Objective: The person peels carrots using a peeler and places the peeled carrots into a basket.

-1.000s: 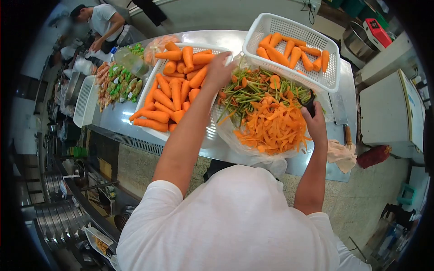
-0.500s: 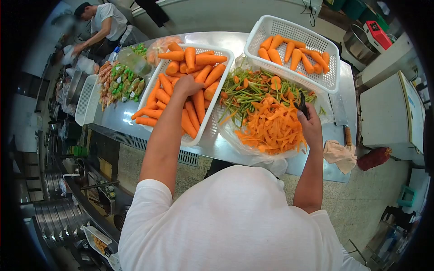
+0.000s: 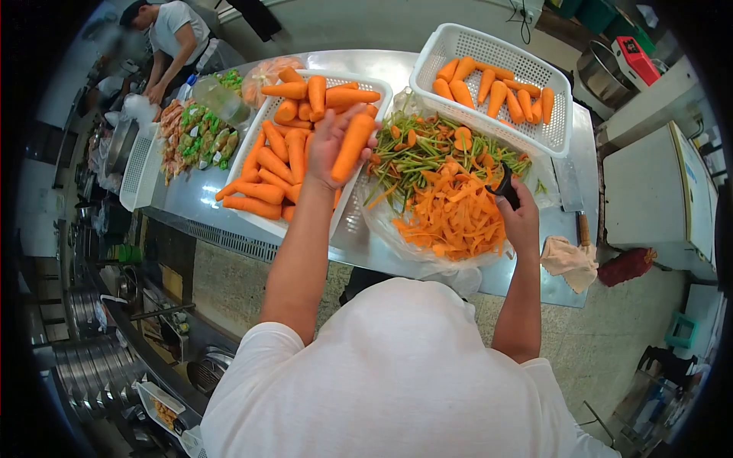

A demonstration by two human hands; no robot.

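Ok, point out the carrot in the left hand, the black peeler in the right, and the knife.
Carrot (image 3: 353, 148): head view, middle of its side.
Black peeler (image 3: 506, 191): head view, on its black body.
Knife (image 3: 569, 188): head view, on the blade.

Knife (image 3: 569, 187) lies near right edge of counter (image 3: 191, 202), wooden handle toward near right corner. Pale cloth (image 3: 569, 263) at this corner, next to handle. White cabinet (image 3: 649, 198) and red bag (image 3: 626, 266) beyond right edge. Toward far left corner, plastic bottle (image 3: 217, 99) with blue cap. Metal pot (image 3: 599, 76) past far right corner, beside red box (image 3: 637, 61).
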